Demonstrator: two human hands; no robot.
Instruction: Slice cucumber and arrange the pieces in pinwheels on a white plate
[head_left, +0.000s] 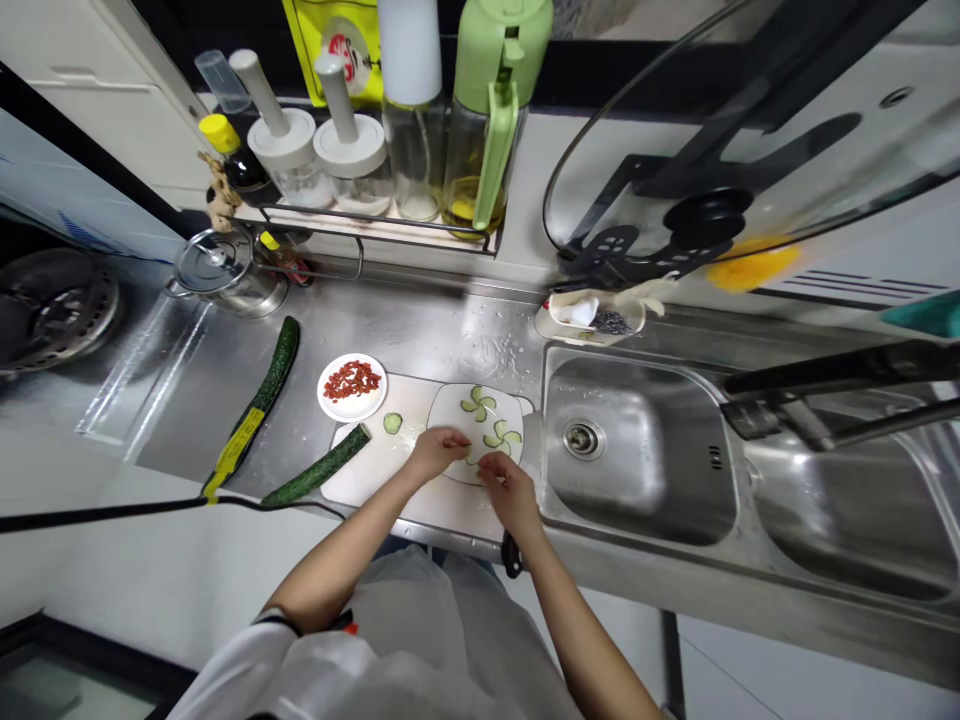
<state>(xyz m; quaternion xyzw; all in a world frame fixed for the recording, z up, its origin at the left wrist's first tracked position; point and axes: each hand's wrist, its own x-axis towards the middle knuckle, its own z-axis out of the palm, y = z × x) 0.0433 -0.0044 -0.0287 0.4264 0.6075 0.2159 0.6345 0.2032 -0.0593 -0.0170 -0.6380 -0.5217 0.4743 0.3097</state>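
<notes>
Both hands meet over the near edge of a white plate (448,408) lying on a white cutting board (409,392). My left hand (439,452) and my right hand (510,488) are closed, fingertips pinched round small pale green cucumber pieces partly hidden by the fingers. Two pinwheels of cucumber slices (478,403) lie on the plate beyond my hands. On the board to the left are a loose cucumber slice (392,423) and a cut cucumber (319,472). A small white dish (354,408) holds red pieces.
A whole cucumber (279,365) with a yellow label lies at left, near a steel pot (255,290). The sink (637,450) is at right, with a caddy (589,326) behind it. Jars and bottles stand on a rack (427,226) above the counter.
</notes>
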